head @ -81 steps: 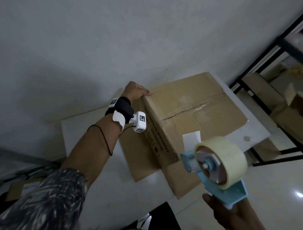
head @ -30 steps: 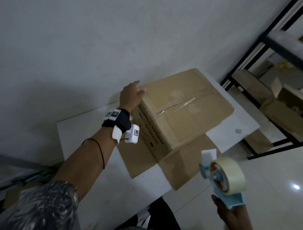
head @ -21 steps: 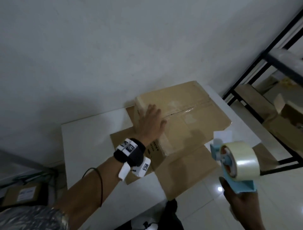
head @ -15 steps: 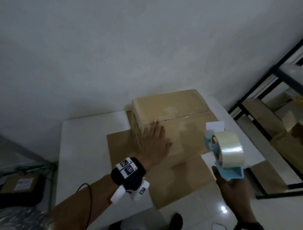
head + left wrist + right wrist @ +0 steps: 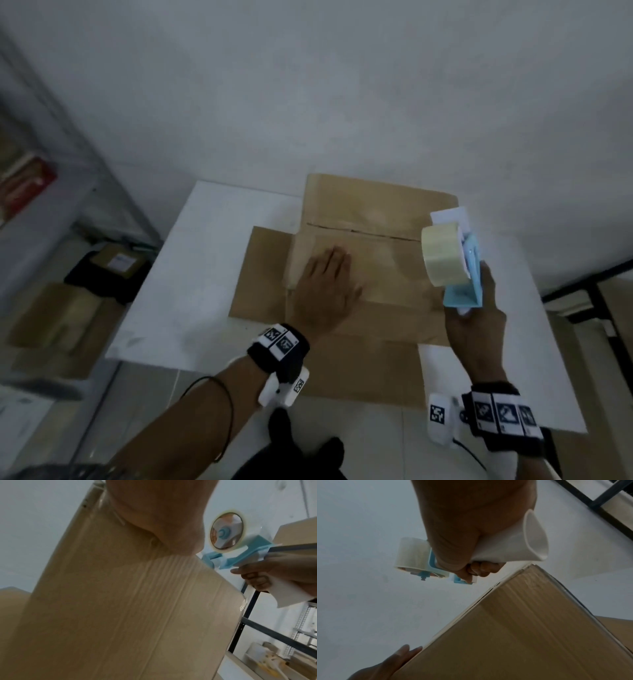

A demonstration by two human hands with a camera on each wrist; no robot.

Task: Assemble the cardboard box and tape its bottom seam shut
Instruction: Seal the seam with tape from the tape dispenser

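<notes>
Box (image 5: 363, 240): brown cardboard, upside down on white table (image 5: 205, 274), bottom flaps folded shut, seam (image 5: 363, 232) a dark line across the top face, beyond the left hand's (image 5: 327, 294) flat palm. Lower flaps splayed flat around base.

Tape gun (image 5: 462, 270): light blue, clear roll, upright in right hand's (image 5: 476, 329) grip, over box's right edge.

I take this for a storeroom or small packing area. My hands work over a plain white table (image 5: 212, 274) pushed against a bare grey-white wall (image 5: 308, 85). Off beyond my left hand (image 5: 327, 294), cardboard parcels (image 5: 51, 329) lie stacked on the pale tiled floor, one bearing a printed shipping label (image 5: 118, 262). Beyond my right hand (image 5: 476, 325) stands black metal racking (image 5: 267, 627), with more cartons on its shelves. The light is dim and flat.
</notes>
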